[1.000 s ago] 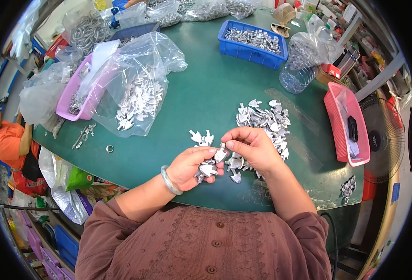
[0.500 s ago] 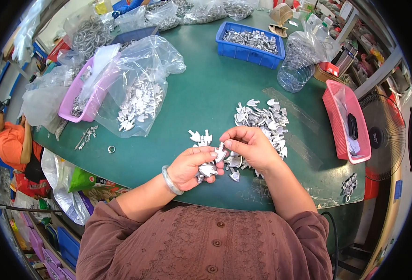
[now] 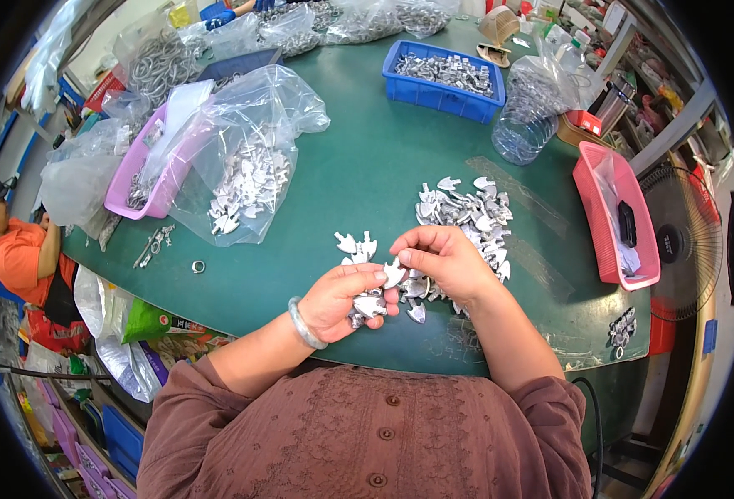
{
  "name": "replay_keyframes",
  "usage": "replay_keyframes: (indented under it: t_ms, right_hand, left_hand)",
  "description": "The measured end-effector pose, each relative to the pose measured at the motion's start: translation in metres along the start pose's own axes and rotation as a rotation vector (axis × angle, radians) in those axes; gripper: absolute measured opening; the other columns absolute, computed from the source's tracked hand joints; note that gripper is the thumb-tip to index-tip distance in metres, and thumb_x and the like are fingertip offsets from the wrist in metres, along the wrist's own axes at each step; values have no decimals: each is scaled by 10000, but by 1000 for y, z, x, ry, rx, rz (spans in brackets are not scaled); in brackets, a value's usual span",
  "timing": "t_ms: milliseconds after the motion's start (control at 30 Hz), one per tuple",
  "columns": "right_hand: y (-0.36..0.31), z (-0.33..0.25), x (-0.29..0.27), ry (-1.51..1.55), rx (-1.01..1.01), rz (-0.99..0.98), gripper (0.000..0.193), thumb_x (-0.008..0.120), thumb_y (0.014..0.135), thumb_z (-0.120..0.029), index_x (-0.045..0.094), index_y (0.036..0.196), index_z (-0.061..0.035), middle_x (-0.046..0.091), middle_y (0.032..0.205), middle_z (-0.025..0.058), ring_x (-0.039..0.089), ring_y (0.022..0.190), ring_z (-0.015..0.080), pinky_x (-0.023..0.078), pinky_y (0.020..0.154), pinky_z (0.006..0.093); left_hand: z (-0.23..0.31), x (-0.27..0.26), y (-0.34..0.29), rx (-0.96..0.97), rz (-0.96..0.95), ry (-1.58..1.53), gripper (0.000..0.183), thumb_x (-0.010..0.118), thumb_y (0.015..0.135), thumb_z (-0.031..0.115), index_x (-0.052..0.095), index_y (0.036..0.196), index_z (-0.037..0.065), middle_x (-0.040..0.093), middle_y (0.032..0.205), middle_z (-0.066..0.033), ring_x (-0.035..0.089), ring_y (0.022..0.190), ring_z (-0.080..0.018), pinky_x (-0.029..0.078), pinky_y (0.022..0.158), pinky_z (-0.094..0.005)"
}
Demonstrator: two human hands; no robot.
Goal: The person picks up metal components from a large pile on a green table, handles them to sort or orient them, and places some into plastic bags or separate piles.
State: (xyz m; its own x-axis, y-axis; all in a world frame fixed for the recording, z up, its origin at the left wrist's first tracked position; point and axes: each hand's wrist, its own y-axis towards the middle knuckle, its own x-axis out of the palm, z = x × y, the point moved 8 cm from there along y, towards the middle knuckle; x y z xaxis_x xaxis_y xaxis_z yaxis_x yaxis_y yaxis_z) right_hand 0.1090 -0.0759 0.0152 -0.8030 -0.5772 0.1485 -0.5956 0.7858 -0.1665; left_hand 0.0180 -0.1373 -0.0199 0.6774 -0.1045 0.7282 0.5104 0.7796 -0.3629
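Note:
My left hand [image 3: 342,301], with a pale bangle [image 3: 306,324] at its wrist, is closed on several silvery metal parts. Between its thumb and fingers one flat, arrow-shaped metal part [image 3: 394,274] stands out, and more parts [image 3: 369,306] lie in the palm. The fingertips of my right hand [image 3: 443,261] pinch the upper end of that same part. A heap of similar metal parts [image 3: 475,214] spreads on the table behind and under my right hand. A smaller group [image 3: 355,246] lies just beyond my left hand.
On the green table [image 3: 334,166] lies a clear bag of metal parts [image 3: 251,179] beside a pink-purple basket [image 3: 118,187]. A blue bin [image 3: 442,96] stands at the back, a pink basket [image 3: 612,241] at the right near a fan [image 3: 679,241]. A person in orange [image 3: 22,254] is at far left.
The part between my two hands has turned slightly, showing more of its flat face. Both hands stay in nearly the same place.

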Motion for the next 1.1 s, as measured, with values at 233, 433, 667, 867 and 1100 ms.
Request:
replay_keyframes:
  t_ms: [233,433,667,867,1100]
  right_hand:
    - [1,1,-4,33,-16,28,91,562,794,-55,584,857,8,581,760,22,537,693,85,434,646,227]
    - [1,1,-5,64,-31,47,78,559,796,-48,576,851,4,576,772,15,529,705,80,431,661,221]
    - [2,0,-4,82,-54,29,67,564,793,-44,575,842,0,577,775,10,526,712,74,428,667,215]
    - [2,-1,-5,73,-64,43,71,577,786,-46,576,845,-7,576,776,4,523,713,67,421,660,204]
    - [1,-1,-6,30,-89,49,74,585,786,-57,575,845,-13,570,769,-9,509,700,54,412,628,202]
  left_hand:
    - [4,4,-3,51,7,86,254,476,831,105,524,1036,-36,560,773,-63,556,718,-159,419,508,-239]
    - [7,6,-4,85,21,91,237,496,823,86,529,1025,-34,563,772,-59,560,721,-158,419,505,-241]
    - [9,-1,-4,125,54,87,218,509,823,96,540,1001,-27,568,770,-58,568,719,-164,424,505,-242]
    - [12,-4,-3,182,105,131,160,522,830,111,557,935,-4,572,750,-55,578,706,-141,429,497,-229]
    - [13,-3,-3,203,118,141,142,530,829,106,567,917,0,572,750,-52,567,689,-131,435,498,-229]
